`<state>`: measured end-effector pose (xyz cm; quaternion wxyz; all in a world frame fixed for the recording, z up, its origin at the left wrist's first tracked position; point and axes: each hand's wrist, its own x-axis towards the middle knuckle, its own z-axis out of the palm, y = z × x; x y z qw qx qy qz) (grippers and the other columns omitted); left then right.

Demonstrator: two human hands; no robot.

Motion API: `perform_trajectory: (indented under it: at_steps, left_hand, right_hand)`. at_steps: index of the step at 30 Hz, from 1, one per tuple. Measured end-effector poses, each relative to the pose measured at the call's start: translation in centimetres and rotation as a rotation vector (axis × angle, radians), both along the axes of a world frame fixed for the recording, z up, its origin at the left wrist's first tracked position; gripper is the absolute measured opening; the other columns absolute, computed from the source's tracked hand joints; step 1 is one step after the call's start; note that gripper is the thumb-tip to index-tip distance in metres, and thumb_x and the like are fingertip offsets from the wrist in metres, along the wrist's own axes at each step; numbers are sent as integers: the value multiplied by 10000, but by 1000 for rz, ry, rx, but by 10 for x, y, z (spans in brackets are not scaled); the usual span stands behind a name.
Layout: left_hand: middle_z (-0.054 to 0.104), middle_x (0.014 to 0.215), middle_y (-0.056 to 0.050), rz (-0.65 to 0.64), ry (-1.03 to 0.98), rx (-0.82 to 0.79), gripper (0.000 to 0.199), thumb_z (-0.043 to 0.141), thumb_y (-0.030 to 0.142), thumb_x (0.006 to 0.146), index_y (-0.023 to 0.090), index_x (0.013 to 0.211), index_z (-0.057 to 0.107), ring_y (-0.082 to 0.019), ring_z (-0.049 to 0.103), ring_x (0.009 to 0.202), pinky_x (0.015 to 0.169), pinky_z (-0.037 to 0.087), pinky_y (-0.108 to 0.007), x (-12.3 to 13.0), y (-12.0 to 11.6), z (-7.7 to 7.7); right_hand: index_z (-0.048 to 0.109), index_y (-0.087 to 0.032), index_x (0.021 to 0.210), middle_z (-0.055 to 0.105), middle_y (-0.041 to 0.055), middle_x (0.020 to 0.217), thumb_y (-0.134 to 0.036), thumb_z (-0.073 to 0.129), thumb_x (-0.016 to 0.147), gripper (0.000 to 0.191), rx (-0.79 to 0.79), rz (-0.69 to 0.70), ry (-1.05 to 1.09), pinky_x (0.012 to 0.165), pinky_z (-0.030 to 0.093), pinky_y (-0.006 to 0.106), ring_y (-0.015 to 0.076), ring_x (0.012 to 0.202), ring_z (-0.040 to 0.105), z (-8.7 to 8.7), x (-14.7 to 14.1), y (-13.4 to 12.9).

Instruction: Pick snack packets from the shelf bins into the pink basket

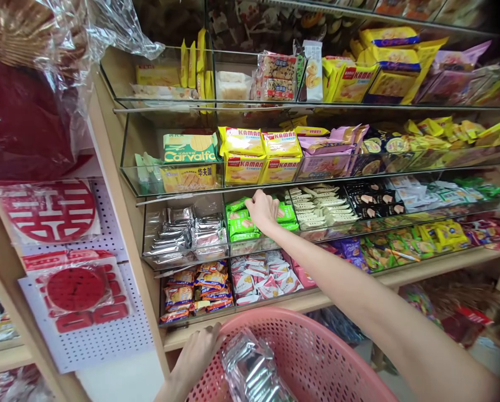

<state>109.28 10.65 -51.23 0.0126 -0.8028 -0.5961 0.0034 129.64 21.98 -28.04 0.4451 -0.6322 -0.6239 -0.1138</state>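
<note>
My right hand reaches into a shelf compartment of bright green snack packets. Its fingers curl down and look closed on a green packet, though the fingertips are mostly hidden. At the lower middle, my left hand grips the left rim of a pink perforated plastic basket. Inside that basket lies a bundle of shiny silver packets.
Glass-fronted shelves hold yellow wafer packs, a green box-like pack, silver packets, cream packets and orange packets. Red paper decorations hang on a white pegboard at left.
</note>
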Motion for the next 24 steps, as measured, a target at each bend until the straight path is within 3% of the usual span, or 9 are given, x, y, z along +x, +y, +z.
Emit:
perform_trajectory:
  at_steps: [8,15,19,24]
  left_hand:
    - [697,946,-94,12,9,0,290,293,278,958,173,1108,518,-246,672,860,680,463,-288,0,0,0]
    - [697,955,-90,7,5,17,303,278,311,960,184,1098,516,-240,668,848,661,444,-271,-2,0,-3]
    - [697,950,-89,2,3,8,303,271,317,961,191,1059,529,-235,670,842,650,441,-267,-1,-1,-1]
    - [699,905,-90,-3,18,21,295,275,313,968,187,1069,522,-234,674,826,649,437,-265,-1,-1,0]
  right_hand:
    - [572,-170,844,674,109,872,-244,388,841,198,59,-26,232,745,327,340,243,856,578,-2,4,6]
    - [548,-196,755,652,76,821,-262,413,818,163,97,33,282,743,337,332,226,810,558,0,11,-5]
    - [512,-206,698,621,31,748,-253,446,783,117,182,126,259,719,348,313,195,744,540,-11,30,-27]
    - [434,-222,646,566,-4,665,-254,465,766,128,221,302,167,647,333,288,169,674,502,-44,69,-81]
